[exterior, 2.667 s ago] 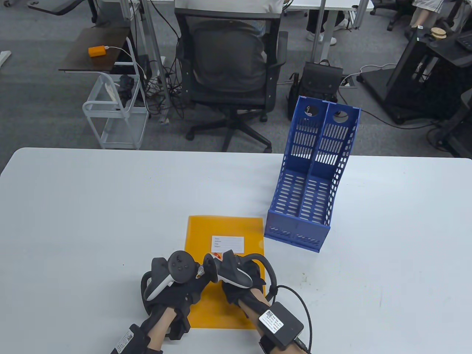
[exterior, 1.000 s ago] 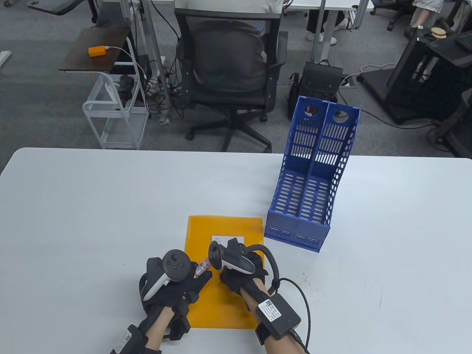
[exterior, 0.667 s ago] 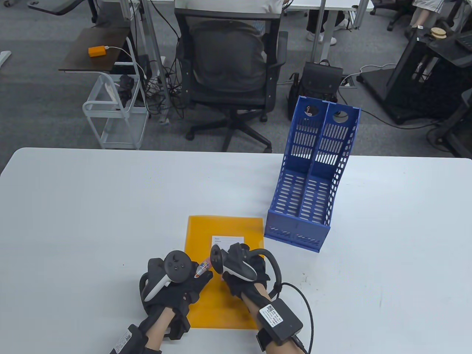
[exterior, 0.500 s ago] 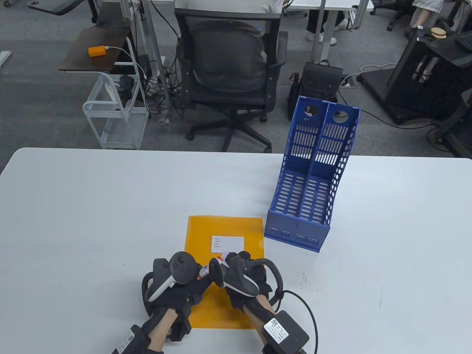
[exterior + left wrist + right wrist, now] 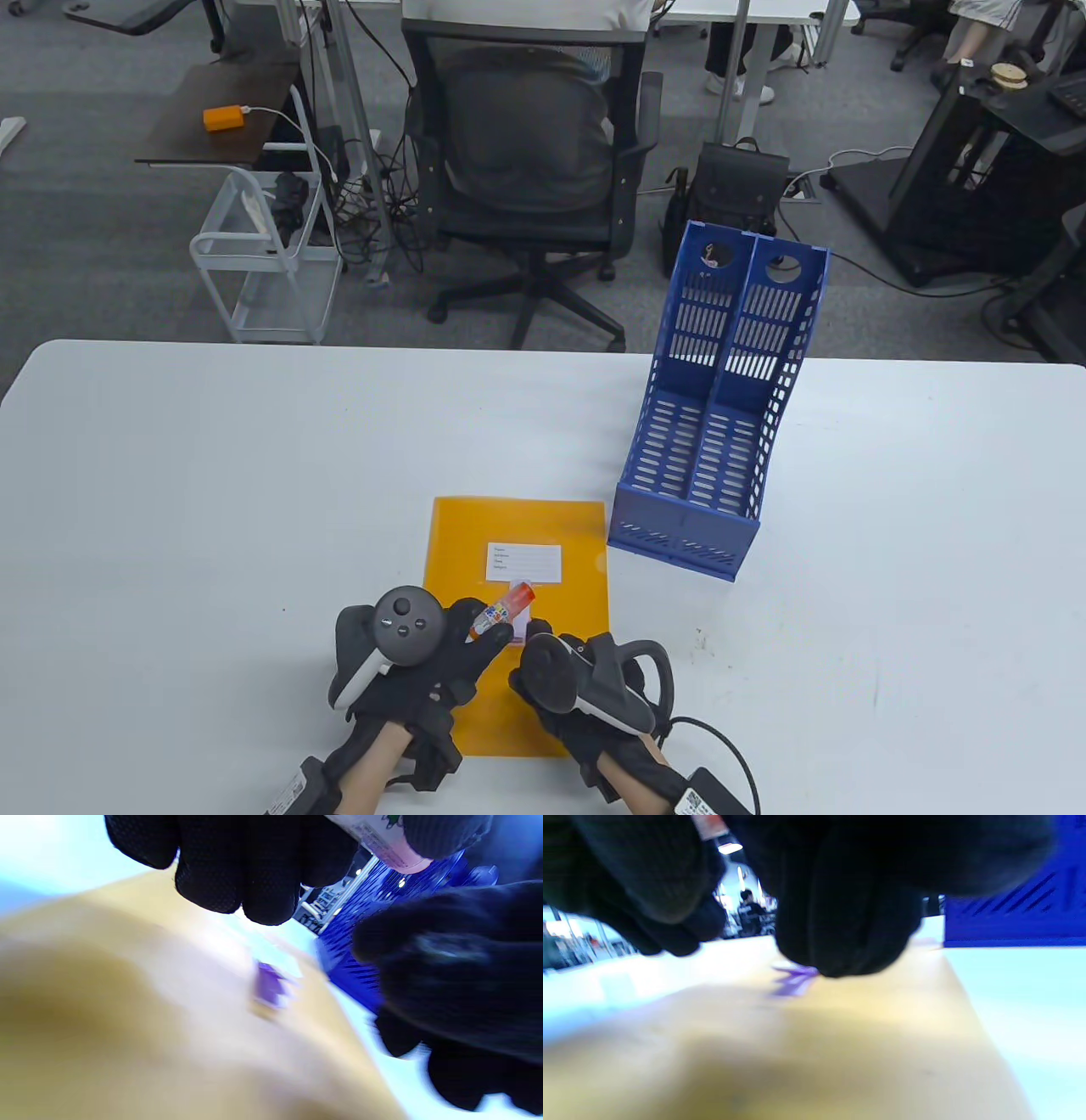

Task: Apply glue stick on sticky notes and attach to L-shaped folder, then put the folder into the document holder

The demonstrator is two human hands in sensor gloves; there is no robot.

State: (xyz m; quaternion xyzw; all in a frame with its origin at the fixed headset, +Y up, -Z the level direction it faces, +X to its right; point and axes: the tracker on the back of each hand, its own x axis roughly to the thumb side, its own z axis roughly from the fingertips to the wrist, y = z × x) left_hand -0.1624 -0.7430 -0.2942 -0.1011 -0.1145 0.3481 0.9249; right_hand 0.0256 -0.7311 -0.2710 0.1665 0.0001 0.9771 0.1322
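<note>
An orange L-shaped folder (image 5: 509,526) with a white label (image 5: 523,562) lies flat near the table's front edge. My left hand (image 5: 479,626) grips a glue stick (image 5: 502,608) with its orange cap on, just above the folder; its body shows in the left wrist view (image 5: 377,840). A small purple sticky note (image 5: 267,988) lies on the folder (image 5: 797,1052). My right hand (image 5: 534,654) hovers low over the folder, a fingertip (image 5: 848,921) down at the note (image 5: 793,978), holding nothing. The blue document holder (image 5: 721,407) stands to the right of the folder.
The white table (image 5: 212,509) stretches bare to the left and right of the folder. Behind its far edge sit an office chair (image 5: 526,170), a white cart (image 5: 263,263) and a black bag (image 5: 738,182).
The hands met over the folder and the orange cap now sits on the glue stick. My right hand then drew back toward the front edge; the left tilted the stick toward the label.
</note>
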